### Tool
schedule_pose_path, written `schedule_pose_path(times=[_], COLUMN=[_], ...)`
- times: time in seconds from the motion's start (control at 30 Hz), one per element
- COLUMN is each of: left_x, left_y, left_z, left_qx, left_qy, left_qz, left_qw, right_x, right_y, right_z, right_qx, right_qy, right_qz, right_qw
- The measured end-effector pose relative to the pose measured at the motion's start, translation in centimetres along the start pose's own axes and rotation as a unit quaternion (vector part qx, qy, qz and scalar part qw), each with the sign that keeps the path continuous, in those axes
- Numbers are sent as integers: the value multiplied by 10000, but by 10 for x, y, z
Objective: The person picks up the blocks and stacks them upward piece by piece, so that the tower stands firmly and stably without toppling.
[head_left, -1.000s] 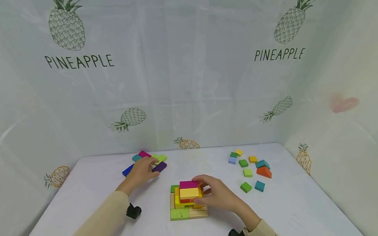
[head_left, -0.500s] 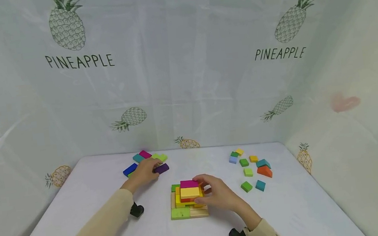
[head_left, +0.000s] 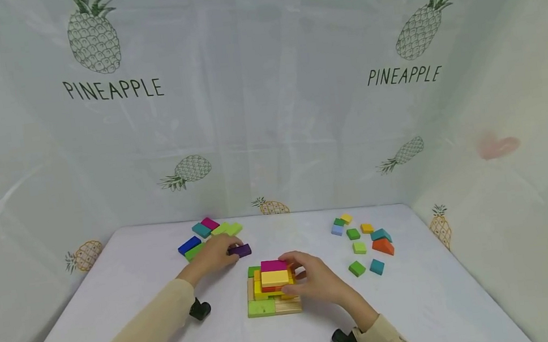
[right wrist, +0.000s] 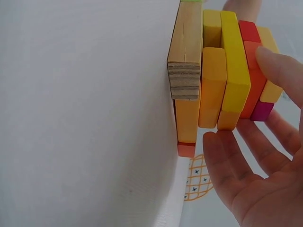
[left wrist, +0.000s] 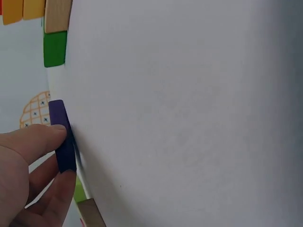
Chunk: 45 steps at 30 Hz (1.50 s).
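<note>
My left hand [head_left: 214, 255] pinches a dark purple rectangular block [left wrist: 63, 135] between thumb and fingers, just over the tabletop and left of the stack. In the middle of the table stands a layered stack of wooden blocks [head_left: 274, 278], with a magenta and a pale yellow block on top, orange-red and yellow layers under them, and green and bare-wood pieces at the bottom. From the right, my right hand [head_left: 313, 280] holds the stack's side. In the right wrist view its thumb [right wrist: 267, 59] lies on an orange-red block, with the fingers curving along another side.
Several loose blocks lie at the back left, among them a blue block [head_left: 189, 245], a teal block [head_left: 201, 229] and lime ones. On the right are small green, yellow and teal blocks and an orange-red triangular block [head_left: 383, 247]. A pineapple-print curtain [head_left: 266, 109] hangs behind the table.
My left hand has drawn the purple block slightly right and toward me, away from the back-left blocks. The right hand stays at the stack.
</note>
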<state>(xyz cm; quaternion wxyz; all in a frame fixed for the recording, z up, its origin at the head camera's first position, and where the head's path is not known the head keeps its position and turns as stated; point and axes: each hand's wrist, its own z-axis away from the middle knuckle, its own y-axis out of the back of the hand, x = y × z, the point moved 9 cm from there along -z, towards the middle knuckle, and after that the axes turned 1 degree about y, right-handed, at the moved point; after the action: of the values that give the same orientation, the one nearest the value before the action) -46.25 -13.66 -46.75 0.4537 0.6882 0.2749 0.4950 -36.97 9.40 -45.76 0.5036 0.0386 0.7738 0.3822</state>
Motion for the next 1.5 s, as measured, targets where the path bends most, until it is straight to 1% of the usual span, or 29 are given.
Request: schedule_pose_path(times=[0.1, 0.2, 0.3, 0.4, 0.5, 0.63, 0.73, 0.83, 1.07, 1.2, 1.4, 1.5], left_x=[6, 15, 28, 43, 59, 80, 93, 101, 113, 116, 109, 105], left_y=[2, 7, 15, 23, 28, 28, 27, 26, 18, 15, 13, 13], left_z=[2, 5, 9, 15, 21, 29, 34, 37, 38, 38, 38, 38], left_qx=[81, 205, 276, 310, 266, 152, 67, -5, -229, -351, -329, -303], left_qy=[-136, -369, -621, -896, -1112, -1389, -1498, -1561, -1686, -1701, -1461, -1417], left_qz=[89, 190, 307, 387, 468, 390, 342, 402, 595, 689, 846, 880], left_qw=[9998, 9989, 9972, 9947, 9923, 9894, 9881, 9869, 9836, 9824, 9851, 9855], right_x=[0, 0, 1, -1, -4, -9, -10, -10, -7, -6, -7, -6], right_y=[1, 1, 1, 2, 4, 7, 8, 9, 9, 9, 9, 10], right_z=[0, 0, 0, 0, 1, 0, 0, 0, 0, 1, 1, 0], right_qx=[3, -9, -10, 17, 76, 179, 244, 261, 260, 242, 212, 197], right_qy=[-16, -57, -162, -179, -109, 46, 111, 120, 52, 26, 70, 98], right_qz=[-7, -9, 36, 37, -21, -106, -179, -269, -424, -467, -436, -419], right_qw=[10000, 10000, 9999, 9998, 9999, 9998, 9995, 9992, 9987, 9986, 9988, 9989])
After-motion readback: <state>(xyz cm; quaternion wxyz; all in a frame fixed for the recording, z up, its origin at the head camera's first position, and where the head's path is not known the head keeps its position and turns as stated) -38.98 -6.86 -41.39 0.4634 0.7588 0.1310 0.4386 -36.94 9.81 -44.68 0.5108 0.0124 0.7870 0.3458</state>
